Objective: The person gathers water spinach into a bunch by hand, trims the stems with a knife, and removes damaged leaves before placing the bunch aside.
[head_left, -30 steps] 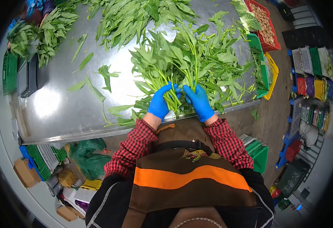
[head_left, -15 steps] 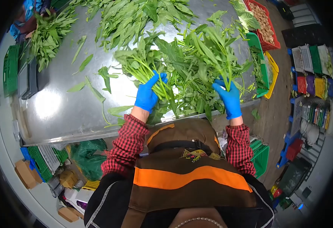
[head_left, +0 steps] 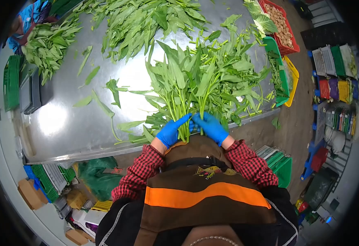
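In blue gloves, both hands meet at the table's near edge, in front of my apron. My left hand is wrapped round the stems of a bunch of leafy greens, its long leaves pointing away from me. Just beside it, my right hand pinches the stems of a smaller bunch of greens. Some fingers are hidden behind the stems. A loose heap of greens with cut stalks lies beyond and to the right of my hands.
A larger pile of greens covers the far part of the metal table. At the far left a person is beside another bunch. A green crate, a yellow crate and a red crate stand along the right edge.
Both hands have drawn in toward each other and closer to my body, bringing their bunches together. The left bunch now stands with its leaves pointing away. The other person's bunch has shifted slightly.
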Available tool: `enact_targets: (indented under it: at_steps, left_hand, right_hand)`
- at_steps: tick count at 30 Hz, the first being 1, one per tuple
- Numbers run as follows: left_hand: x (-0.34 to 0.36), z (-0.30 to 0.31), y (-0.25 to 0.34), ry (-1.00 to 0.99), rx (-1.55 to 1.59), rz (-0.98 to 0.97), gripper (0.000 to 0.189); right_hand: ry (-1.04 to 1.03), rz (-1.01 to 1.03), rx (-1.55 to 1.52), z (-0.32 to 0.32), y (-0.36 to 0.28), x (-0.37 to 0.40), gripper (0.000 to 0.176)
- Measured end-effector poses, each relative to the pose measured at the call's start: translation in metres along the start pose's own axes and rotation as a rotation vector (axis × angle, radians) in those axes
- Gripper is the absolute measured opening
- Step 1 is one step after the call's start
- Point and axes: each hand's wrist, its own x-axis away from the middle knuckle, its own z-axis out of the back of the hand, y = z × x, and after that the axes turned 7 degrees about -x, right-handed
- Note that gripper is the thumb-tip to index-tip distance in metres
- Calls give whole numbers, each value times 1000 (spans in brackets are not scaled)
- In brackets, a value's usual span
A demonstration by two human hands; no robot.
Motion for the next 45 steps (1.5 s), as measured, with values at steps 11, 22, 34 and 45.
enact_targets:
  at_steps: [11,22,34,45]
  left_hand:
    - [12,2,24,171,-396,-99,38]
    - [112,138,245,865,-1666,-1029,37]
    - [244,386,448,1508,-2178,-631,18]
    - [249,472,424,1684,-1782,-331,68]
  right_hand:
    - [-281,153,1202,-41,-23,0,50]
    - [-383,111,1047,-83,-17,-39,55]
    - [-411,-11,951,-122,-45,-116,47]
    - [471,644,476,10,-226,-375,31]
